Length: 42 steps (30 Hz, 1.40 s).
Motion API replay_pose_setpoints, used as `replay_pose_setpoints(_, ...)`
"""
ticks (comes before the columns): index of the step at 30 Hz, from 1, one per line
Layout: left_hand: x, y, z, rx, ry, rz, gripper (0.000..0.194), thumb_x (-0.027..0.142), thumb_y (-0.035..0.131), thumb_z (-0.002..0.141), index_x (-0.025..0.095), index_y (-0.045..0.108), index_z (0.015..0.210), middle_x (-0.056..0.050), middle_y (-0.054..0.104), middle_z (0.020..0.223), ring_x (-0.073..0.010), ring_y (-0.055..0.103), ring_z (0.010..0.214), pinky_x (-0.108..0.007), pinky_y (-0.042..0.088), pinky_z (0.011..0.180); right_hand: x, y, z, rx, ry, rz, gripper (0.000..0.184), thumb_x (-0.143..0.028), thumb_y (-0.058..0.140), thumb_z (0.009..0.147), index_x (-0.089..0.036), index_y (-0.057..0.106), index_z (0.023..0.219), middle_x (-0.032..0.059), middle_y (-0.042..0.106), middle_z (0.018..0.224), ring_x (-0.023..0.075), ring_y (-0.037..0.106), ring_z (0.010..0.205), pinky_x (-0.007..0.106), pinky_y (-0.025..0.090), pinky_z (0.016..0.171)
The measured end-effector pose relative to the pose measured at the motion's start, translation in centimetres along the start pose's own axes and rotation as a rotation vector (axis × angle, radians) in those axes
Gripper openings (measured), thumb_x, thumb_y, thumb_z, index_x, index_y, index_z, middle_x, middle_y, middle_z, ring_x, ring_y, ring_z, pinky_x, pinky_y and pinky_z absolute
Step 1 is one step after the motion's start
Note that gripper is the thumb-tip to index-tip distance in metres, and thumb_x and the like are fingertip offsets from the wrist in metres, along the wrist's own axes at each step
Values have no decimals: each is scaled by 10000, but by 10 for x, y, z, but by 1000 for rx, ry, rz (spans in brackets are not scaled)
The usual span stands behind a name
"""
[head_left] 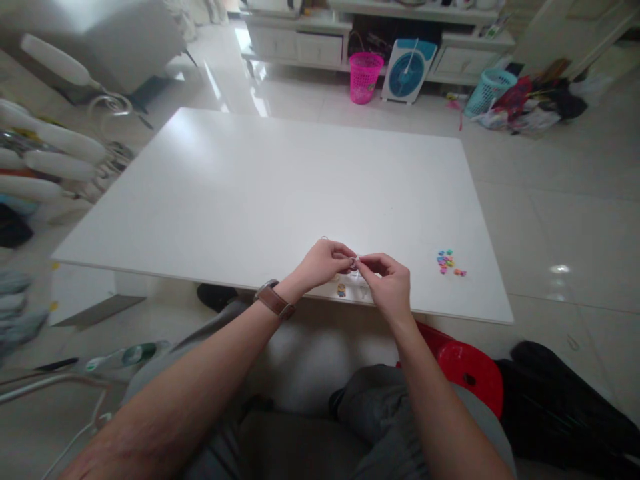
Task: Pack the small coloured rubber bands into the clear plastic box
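Note:
My left hand (324, 261) and my right hand (387, 283) meet over the near edge of the white table (250, 193). Both are pinched together on one tiny object (354, 262) between their fingertips; it is too small to name. A brown watch (274, 300) sits on my left wrist. Under the hands a small yellow and blue charm (341, 290) lies on the table. A thin loop of cord (325, 238) shows just beyond my left hand. A little heap of several coloured beads (449, 262) lies to the right of my right hand.
A red stool (470, 373) stands by my right knee, with a black bag (565, 407) beside it on the floor. Beyond the table are a pink basket (365, 77), a blue fan (409, 70) and a teal basket (489, 90). White racks (50, 160) stand at the left.

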<state>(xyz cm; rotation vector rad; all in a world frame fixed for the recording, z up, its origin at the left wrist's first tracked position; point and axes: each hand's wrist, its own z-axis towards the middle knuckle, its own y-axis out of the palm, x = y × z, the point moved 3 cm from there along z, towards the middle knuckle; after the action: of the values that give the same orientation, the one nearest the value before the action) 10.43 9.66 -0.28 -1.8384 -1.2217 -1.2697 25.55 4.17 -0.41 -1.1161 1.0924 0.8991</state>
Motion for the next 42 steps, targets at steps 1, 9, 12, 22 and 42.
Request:
replay_pose_setpoints(1, -1, -1, 0, 6, 17, -3, 48, 93, 737, 790, 98, 755, 834, -52, 755, 695, -122, 705, 673, -249, 595, 711, -1, 1, 0, 1, 4, -2, 162, -359, 752, 823, -198, 759, 838, 48, 771, 838, 199, 711, 774, 330, 566, 763)
replay_pose_setpoints(9, -2, -10, -1, 20, 79, 49, 85, 122, 724, 804, 102, 746, 884, -86, 781, 761, -158, 736, 735, -257, 588, 693, -5, 7, 3, 7, 40, 27, 252, -431, 780, 784, -191, 741, 848, 58, 766, 840, 201, 707, 770, 334, 572, 755)
replay_pose_setpoints(12, 1, -11, -4, 36, 134, 194, 92, 144, 707, 815, 115, 750, 891, -93, 788, 796, -171, 741, 752, -246, 568, 662, -4, 11, 4, 4, 49, 8, 257, -429, 786, 771, -189, 738, 849, 56, 760, 829, 199, 700, 753, 329, 569, 732)
replay_pose_setpoints(22, 4, -14, -15, 4, 205, 487, 186, 100, 618, 839, 147, 729, 981, -52, 768, 769, -147, 704, 710, -227, 512, 659, -5, 22, 3, -86, 40, -131, 194, -377, 742, 791, -190, 744, 846, 49, 761, 802, 196, 691, 715, 311, 540, 692)
replay_pose_setpoints(42, 4, -79, -16, 191, 78, 983, 239, 220, 562, 885, 192, 744, 1038, -96, 766, 975, -221, 684, 893, -323, 502, 819, 27, 10, 22, -26, -175, -597, 132, -282, 623, 852, -225, 738, 881, 76, 738, 899, 257, 628, 904, 408, 472, 873)
